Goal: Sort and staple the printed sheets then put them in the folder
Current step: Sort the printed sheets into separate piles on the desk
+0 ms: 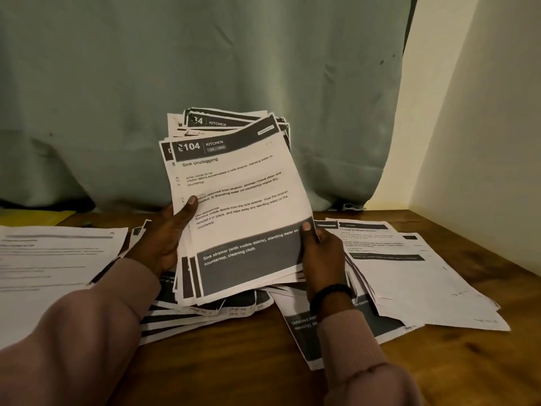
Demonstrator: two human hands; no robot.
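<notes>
I hold a thick, uneven stack of printed sheets (234, 200) upright above the wooden table (439, 361). The front sheet reads "Sink Unclogging" under a dark header. My left hand (167, 232) grips the stack's left edge, thumb on the front page. My right hand (319, 253) pinches the lower right corner, thumb on the dark band. More printed sheets (205, 315) lie spread on the table under the stack. No stapler is in view.
A pile of sheets (415, 273) lies to the right, another white sheet (52, 259) to the left. Something yellow (32, 218) lies at the far left by the grey-green curtain (205, 68). A pale wall (483, 142) bounds the right side.
</notes>
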